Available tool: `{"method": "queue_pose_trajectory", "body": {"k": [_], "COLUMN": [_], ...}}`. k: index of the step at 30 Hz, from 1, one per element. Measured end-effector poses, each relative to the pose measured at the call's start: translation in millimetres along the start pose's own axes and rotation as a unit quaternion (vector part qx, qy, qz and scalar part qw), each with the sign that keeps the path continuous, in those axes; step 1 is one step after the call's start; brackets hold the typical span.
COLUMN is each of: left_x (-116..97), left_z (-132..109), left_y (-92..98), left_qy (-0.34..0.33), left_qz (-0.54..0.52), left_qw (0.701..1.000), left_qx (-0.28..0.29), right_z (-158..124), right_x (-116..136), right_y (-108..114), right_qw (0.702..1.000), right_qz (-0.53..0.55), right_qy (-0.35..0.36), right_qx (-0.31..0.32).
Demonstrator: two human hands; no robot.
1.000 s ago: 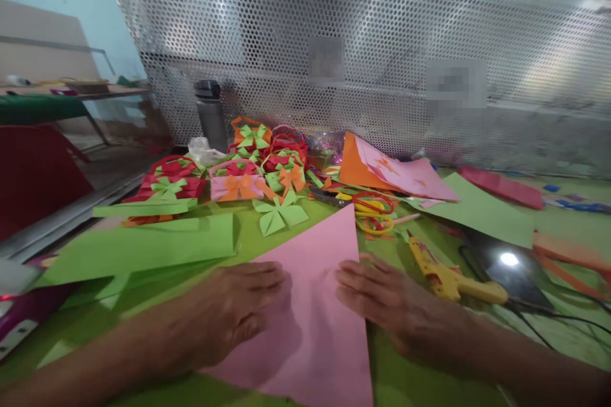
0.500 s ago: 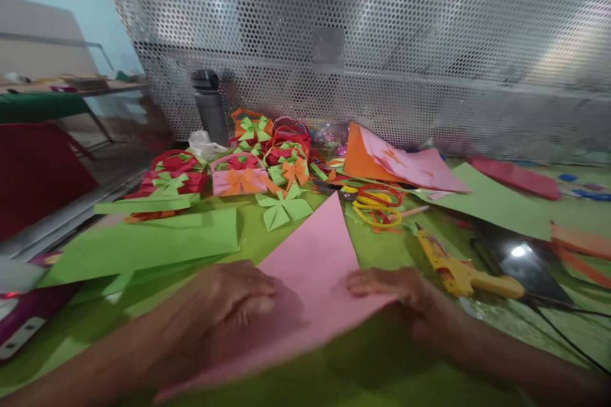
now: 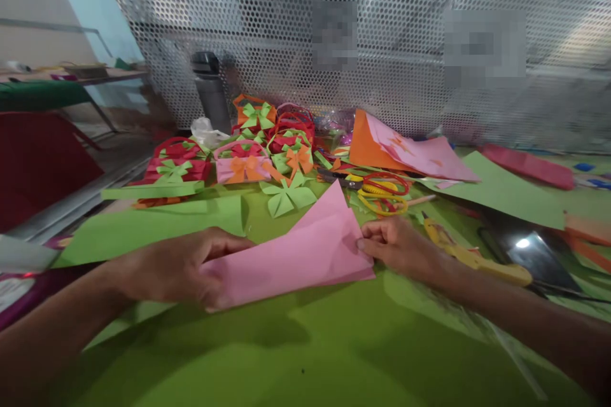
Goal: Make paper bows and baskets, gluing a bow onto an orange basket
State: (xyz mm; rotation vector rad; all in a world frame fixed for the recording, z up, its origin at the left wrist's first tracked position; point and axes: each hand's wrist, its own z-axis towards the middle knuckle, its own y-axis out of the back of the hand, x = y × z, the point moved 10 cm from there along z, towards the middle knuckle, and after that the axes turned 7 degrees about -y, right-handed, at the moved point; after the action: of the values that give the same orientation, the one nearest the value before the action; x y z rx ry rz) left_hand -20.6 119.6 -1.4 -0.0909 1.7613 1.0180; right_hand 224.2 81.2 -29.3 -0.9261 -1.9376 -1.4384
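A pink sheet of paper (image 3: pixel 291 261), with its near part folded over, is held between my two hands above the green tabletop. My left hand (image 3: pixel 191 267) is closed on the paper's left end, fingers over and under it. At the right edge my right hand (image 3: pixel 394 245) pinches the paper between thumb and fingertips. One pointed corner of the sheet sticks up at the far side. Just beyond that corner lie a green paper flower (image 3: pixel 286 196) and scissors (image 3: pixel 382 187) with red and yellow handles.
Small paper bags with bows (image 3: pixel 243 162) stand at the back left beside a grey bottle (image 3: pixel 212 92). Green sheets (image 3: pixel 157 222) lie at left. A yellow glue gun (image 3: pixel 470 254) and a dark shiny tablet-like slab (image 3: pixel 539 254) are at right. A perforated metal panel (image 3: pixel 286 25) closes the back.
The near part of the pink paper has been folded over toward the far side. My left hand has moved left to its end; my right hand now pinches the right edge.
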Motion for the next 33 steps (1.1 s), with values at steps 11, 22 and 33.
{"method": "queue_pose_trajectory", "body": {"k": [11,22,33], "left_x": [11,10,-1], "left_z": [8,10,1], "left_y": [-14.9,-12.2,-15.9], "left_qy": [0.092,0.042,0.084], "left_qz": [-0.078,-0.084,0.031], "left_qw": [0.991,0.988,0.991], "left_qx": [-0.064,-0.126,-0.102], "right_z": [-6,-5,-5], "right_x": [-1,3,-3], "right_y": [-13,-13,-8], "right_qw": [0.995,1.000,0.992], "right_qz": [0.094,-0.021,-0.105], "right_qy": [-0.006,0.005,0.020], "right_qx": [0.028,-0.014,-0.066]}}
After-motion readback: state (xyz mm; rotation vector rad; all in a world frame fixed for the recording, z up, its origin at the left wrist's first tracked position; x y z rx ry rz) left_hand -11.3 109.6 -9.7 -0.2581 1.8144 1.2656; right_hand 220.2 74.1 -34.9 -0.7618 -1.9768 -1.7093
